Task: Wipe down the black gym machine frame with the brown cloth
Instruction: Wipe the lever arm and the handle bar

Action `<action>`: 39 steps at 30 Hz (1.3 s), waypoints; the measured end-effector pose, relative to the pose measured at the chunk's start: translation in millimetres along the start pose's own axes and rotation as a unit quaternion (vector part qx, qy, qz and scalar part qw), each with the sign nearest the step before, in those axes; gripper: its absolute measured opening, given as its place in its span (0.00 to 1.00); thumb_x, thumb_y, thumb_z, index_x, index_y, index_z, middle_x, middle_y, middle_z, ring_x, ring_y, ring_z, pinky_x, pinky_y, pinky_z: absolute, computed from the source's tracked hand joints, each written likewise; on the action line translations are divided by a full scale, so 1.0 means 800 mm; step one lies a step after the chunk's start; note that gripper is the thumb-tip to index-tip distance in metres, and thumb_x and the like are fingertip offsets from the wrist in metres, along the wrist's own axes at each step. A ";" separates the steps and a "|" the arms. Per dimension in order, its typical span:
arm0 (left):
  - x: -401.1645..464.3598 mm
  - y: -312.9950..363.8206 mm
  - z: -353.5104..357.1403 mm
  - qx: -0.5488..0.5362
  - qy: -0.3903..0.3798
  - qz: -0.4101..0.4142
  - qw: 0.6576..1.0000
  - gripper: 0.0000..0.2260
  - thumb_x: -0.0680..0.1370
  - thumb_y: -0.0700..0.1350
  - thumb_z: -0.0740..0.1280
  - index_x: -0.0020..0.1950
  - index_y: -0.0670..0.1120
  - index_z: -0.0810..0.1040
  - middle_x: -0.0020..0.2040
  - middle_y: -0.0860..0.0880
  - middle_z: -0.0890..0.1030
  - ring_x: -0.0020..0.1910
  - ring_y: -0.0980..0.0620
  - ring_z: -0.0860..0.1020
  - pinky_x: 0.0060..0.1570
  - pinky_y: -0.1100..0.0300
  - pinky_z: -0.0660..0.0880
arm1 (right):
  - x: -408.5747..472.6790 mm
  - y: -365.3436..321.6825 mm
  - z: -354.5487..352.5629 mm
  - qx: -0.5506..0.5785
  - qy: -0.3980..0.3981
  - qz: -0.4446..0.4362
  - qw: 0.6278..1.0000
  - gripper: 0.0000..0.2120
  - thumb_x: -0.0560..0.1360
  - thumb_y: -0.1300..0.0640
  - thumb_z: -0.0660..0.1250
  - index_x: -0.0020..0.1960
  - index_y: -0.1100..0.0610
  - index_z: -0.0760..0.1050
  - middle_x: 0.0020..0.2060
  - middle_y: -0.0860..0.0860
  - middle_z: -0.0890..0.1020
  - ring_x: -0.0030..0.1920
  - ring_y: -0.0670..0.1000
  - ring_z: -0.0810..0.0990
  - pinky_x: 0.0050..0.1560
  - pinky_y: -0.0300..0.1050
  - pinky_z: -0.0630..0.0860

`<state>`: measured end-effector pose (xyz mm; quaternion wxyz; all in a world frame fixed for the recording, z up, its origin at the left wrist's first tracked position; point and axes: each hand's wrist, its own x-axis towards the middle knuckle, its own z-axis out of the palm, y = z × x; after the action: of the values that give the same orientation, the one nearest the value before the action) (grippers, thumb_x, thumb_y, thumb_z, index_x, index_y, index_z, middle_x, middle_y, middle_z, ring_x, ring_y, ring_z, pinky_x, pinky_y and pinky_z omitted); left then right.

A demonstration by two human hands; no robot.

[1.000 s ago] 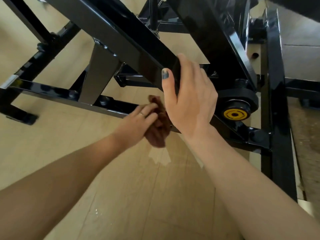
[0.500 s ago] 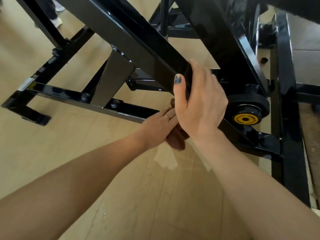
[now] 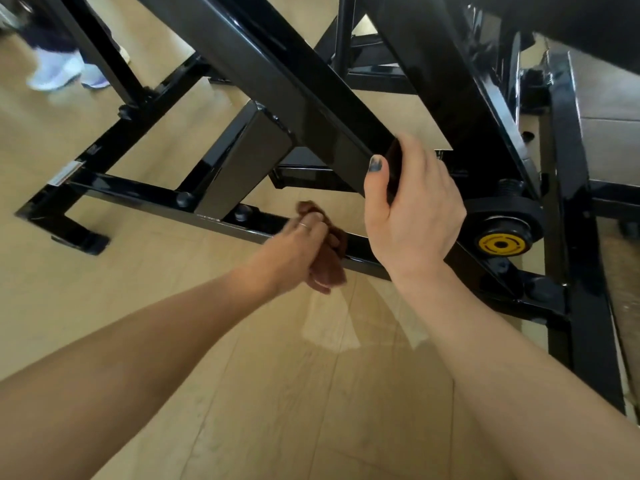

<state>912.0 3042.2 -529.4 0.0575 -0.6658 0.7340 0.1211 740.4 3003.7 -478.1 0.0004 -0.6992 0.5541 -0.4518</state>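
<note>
The black gym machine frame [image 3: 277, 74] fills the upper half of the head view, with a thick sloping beam and a low bar near the floor. My left hand [image 3: 294, 251] grips the bunched brown cloth [image 3: 329, 268] and holds it against the low bar [image 3: 145, 192]. My right hand [image 3: 415, 216] is wrapped round the lower end of the sloping beam, thumb on its near face and fingers behind it.
A black roller with a yellow hub [image 3: 500, 244] sits just right of my right hand. A black upright rail [image 3: 571, 168] runs down the right side. Pale wooden floor [image 3: 277, 393] lies below. A person's white shoes [image 3: 59, 72] stand at the far left.
My left hand has slid the cloth leftward along the low bar, out from behind my right hand. My right hand keeps its hold on the beam. The view shifted, bringing the shoes into sight.
</note>
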 end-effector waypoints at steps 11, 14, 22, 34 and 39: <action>0.000 -0.024 -0.023 0.064 -0.022 -0.077 0.995 0.42 0.68 0.61 0.78 0.74 0.45 0.66 0.76 0.45 0.66 0.72 0.40 0.70 0.68 0.45 0.74 | 0.005 0.003 -0.022 0.019 -0.102 -0.001 0.995 0.33 0.83 0.37 0.42 0.73 0.57 0.70 0.58 0.53 0.81 0.55 0.53 0.80 0.56 0.48 0.75; -0.014 -0.017 -0.032 0.020 -0.051 -0.095 0.994 0.39 0.68 0.59 0.79 0.73 0.46 0.68 0.73 0.47 0.68 0.67 0.43 0.74 0.65 0.48 0.76 | 0.007 0.003 -0.028 0.023 -0.144 0.002 0.989 0.34 0.83 0.36 0.41 0.75 0.57 0.67 0.59 0.54 0.80 0.57 0.53 0.78 0.59 0.49 0.73; -0.056 0.080 -0.118 -0.159 -0.137 0.021 0.978 0.17 0.78 0.35 0.66 0.65 0.49 0.73 0.58 0.52 0.76 0.56 0.53 0.78 0.55 0.57 0.79 | 0.033 0.008 -0.070 0.119 -0.260 0.036 0.958 0.31 0.84 0.37 0.45 0.75 0.55 0.71 0.65 0.52 0.80 0.66 0.52 0.78 0.65 0.43 0.71; -0.051 0.120 -0.393 0.099 0.309 0.101 0.941 0.28 0.69 0.40 0.74 0.69 0.44 0.73 0.71 0.43 0.72 0.61 0.37 0.77 0.60 0.42 0.77 | 0.170 0.013 -0.130 0.220 -0.017 0.067 0.973 0.19 0.83 0.48 0.53 0.61 0.58 0.78 0.54 0.50 0.81 0.55 0.46 0.75 0.59 0.41 0.73; 0.022 0.151 -0.386 0.347 0.185 0.057 0.918 0.29 0.75 0.55 0.73 0.72 0.48 0.71 0.76 0.44 0.69 0.75 0.37 0.66 0.75 0.44 0.61 | 0.206 -0.013 -0.129 0.411 -0.145 0.212 0.874 0.19 0.85 0.46 0.50 0.63 0.52 0.76 0.51 0.45 0.80 0.52 0.44 0.79 0.56 0.42 0.76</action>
<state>814.0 2956.6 -223.8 0.1406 -0.5716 0.7642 -0.2636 679.8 2931.6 -307.7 0.4645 -0.5592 0.4470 -0.5213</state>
